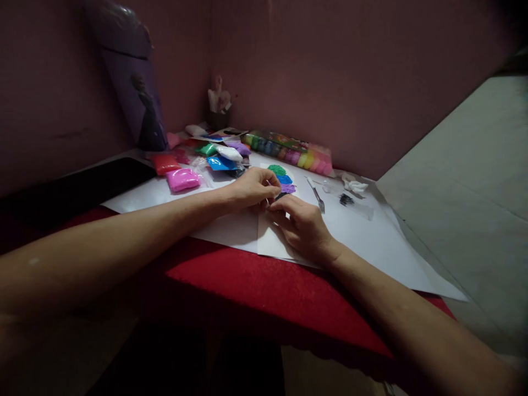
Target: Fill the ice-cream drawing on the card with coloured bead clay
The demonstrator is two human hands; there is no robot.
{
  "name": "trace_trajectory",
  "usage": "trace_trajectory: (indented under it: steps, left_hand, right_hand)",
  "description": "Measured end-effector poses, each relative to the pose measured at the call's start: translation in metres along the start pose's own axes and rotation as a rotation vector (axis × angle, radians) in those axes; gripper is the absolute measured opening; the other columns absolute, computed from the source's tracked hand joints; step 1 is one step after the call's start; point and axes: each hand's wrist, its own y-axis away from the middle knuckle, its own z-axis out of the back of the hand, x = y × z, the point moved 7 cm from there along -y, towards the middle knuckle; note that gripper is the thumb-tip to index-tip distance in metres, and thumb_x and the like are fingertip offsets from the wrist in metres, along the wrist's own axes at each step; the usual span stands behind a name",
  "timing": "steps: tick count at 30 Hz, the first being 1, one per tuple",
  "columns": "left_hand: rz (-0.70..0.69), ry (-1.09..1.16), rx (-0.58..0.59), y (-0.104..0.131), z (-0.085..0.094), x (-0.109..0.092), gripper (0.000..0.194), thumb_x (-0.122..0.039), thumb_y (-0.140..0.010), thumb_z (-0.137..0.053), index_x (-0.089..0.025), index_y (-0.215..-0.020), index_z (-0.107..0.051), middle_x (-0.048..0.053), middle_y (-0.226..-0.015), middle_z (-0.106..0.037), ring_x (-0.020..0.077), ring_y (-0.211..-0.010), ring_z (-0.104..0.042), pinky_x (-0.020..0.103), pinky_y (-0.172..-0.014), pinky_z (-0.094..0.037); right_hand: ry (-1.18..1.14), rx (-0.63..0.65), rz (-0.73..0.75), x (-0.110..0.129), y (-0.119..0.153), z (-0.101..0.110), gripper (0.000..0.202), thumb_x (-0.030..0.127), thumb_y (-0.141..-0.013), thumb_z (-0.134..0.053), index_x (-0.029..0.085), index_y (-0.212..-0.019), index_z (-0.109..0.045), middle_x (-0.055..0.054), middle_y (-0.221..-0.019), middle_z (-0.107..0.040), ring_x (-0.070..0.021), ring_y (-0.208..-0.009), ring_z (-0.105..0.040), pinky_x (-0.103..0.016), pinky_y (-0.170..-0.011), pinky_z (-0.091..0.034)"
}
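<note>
My left hand (256,187) and my right hand (303,223) meet fingertip to fingertip over a white card (270,236). The fingers of both are pinched together; whatever lies between them is too small and hidden to name. Just past the fingertips, the card bears textured patches, apparently of modelling clay: a green patch (276,170), a blue patch (284,180) and a purple patch (289,188). A dark area below the purple is partly covered by my fingers. To the right of the patches lies a small fork (318,199).
Left of my hands are several clay packets, among them a pink packet (182,180) and a red packet (165,164). A long multicoloured clay pack (289,151) rests along the wall. Black clay (346,199) and crumpled white tissue (355,187) lie right, on white paper (396,253).
</note>
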Motion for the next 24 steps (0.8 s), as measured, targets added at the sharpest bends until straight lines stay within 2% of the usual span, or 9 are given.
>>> trace_trajectory:
  steps: [8,14,24]
  left_hand:
    - [-0.023,-0.033,0.012,-0.0008,0.0004,0.0003,0.01,-0.009,-0.086,-0.057,-0.012,-0.077,-0.058,-0.002,-0.052,-0.054,0.0063,-0.04,-0.049,0.018,-0.042,-0.037]
    - [0.022,-0.05,0.035,0.0008,-0.0022,0.002,0.008,-0.009,-0.085,-0.058,-0.012,-0.078,-0.059,-0.003,-0.051,-0.054,0.0067,-0.042,-0.051,0.017,-0.042,-0.038]
    - [0.011,-0.093,0.091,0.0014,-0.0053,0.0029,0.012,-0.006,-0.083,-0.057,-0.013,-0.074,-0.059,-0.003,-0.049,-0.053,0.0072,-0.041,-0.05,0.018,-0.04,-0.038]
  right_hand:
    - [0.007,-0.05,-0.002,-0.0006,0.0011,0.0039,0.011,0.013,-0.087,-0.054,0.021,-0.09,-0.061,-0.004,-0.086,-0.067,-0.0157,-0.073,-0.06,-0.028,-0.063,-0.047]
    - [0.021,-0.08,-0.018,-0.0017,0.0009,0.0057,0.012,0.011,-0.085,-0.055,0.021,-0.089,-0.061,-0.004,-0.085,-0.068,-0.0165,-0.074,-0.062,-0.029,-0.064,-0.048]
    - [0.05,-0.065,-0.023,-0.0018,0.0013,0.0051,0.012,0.012,-0.085,-0.056,0.021,-0.09,-0.062,-0.003,-0.084,-0.068,-0.0159,-0.072,-0.061,-0.028,-0.064,-0.047]
